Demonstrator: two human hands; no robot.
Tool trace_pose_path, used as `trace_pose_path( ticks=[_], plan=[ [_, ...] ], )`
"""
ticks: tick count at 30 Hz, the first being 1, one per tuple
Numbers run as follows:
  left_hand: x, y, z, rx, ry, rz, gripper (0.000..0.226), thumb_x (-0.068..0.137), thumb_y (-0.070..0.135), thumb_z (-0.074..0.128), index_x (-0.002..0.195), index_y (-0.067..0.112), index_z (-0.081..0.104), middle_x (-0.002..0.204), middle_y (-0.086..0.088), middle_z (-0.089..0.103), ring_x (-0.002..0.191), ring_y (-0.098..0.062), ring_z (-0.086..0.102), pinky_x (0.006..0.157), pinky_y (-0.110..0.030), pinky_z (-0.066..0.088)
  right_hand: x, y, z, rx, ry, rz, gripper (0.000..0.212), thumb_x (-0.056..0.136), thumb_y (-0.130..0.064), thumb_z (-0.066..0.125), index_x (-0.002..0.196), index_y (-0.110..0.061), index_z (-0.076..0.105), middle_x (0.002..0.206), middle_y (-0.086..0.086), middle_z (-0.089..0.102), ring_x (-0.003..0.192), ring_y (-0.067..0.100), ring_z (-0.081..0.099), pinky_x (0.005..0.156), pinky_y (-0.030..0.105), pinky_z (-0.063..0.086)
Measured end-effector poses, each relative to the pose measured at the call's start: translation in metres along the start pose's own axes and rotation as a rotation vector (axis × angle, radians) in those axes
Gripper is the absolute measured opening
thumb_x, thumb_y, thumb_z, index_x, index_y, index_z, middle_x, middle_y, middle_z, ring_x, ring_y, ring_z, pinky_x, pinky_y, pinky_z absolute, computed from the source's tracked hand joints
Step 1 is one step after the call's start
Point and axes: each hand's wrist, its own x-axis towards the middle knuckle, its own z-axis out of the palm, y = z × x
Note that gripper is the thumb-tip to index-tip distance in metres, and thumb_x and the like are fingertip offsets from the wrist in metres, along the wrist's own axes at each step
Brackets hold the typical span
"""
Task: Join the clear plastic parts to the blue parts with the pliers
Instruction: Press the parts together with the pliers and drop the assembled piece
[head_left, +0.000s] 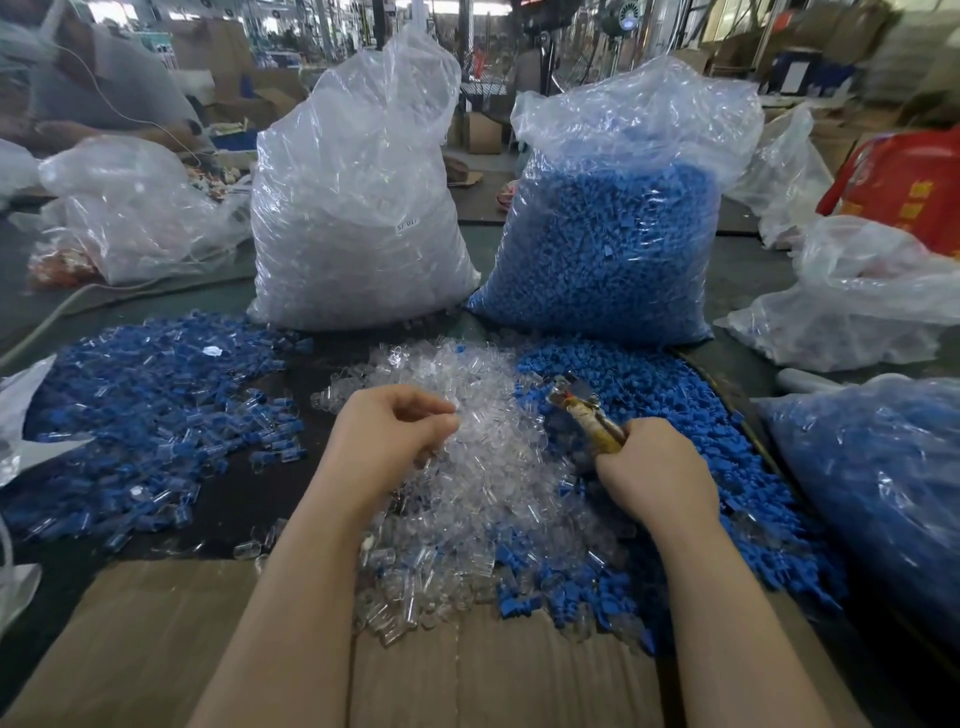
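A heap of clear plastic parts (483, 467) lies in the middle of the table, with a heap of loose blue parts (691, 441) to its right. My left hand (384, 436) hovers over the clear heap with fingers curled and fingertips pinched together at its top; whether a clear part is between them I cannot tell. My right hand (654, 473) grips the taped handles of the pliers (582, 405), whose metal jaws point up and left over the edge of the blue heap. A pile of joined blue-and-clear pieces (150, 415) spreads on the left.
A tall bag of clear parts (353, 208) and a tall bag of blue parts (613, 234) stand behind the heaps. Another blue-filled bag (883, 493) sits at the right, more plastic bags (130, 208) at both sides. Cardboard (156, 649) covers the near table edge.
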Motion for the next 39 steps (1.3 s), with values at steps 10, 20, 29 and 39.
trace_pose_path(
  ticks=[10,20,29,39],
  plan=[
    [0.0,0.01,0.005,-0.492,0.019,-0.127,0.022,0.081,0.025,0.077,0.099,0.011,0.073,0.075,-0.002,0.075,0.068,-0.014,0.073,0.055,-0.02,0.055,0.008,0.009,-0.017,0.118,-0.139,-0.067,0.017,0.081,-0.032,0.071,0.075,-0.019,0.063,0.061,0.005,0.06,0.054,0.022,0.055,0.05,0.027,0.04],
    [-0.003,0.012,0.006,-0.581,0.098,-0.078,0.038,0.062,0.032,0.08,0.089,0.008,0.07,0.068,-0.003,0.073,0.058,-0.01,0.069,0.048,-0.019,0.053,0.002,-0.001,-0.014,-0.134,-0.218,-0.163,0.025,0.079,-0.038,0.073,0.078,-0.016,0.062,0.069,0.005,0.063,0.062,0.022,0.061,0.054,0.029,0.044],
    [-0.001,0.012,0.006,-0.6,0.109,-0.072,0.031,0.062,0.029,0.081,0.086,0.011,0.073,0.069,-0.003,0.074,0.059,-0.01,0.07,0.049,-0.018,0.053,0.004,0.001,-0.011,-0.069,-0.268,-0.195,0.013,0.081,-0.026,0.067,0.077,-0.014,0.063,0.067,0.006,0.059,0.059,0.021,0.056,0.052,0.027,0.04],
    [0.0,0.009,0.007,-0.578,0.044,-0.069,0.021,0.073,0.013,0.079,0.094,0.008,0.075,0.078,-0.006,0.076,0.066,-0.011,0.072,0.055,-0.017,0.055,0.0,-0.005,-0.011,-0.169,-0.216,-0.159,0.014,0.077,-0.03,0.069,0.079,-0.018,0.063,0.069,0.004,0.062,0.064,0.021,0.062,0.053,0.028,0.045]
  ],
)
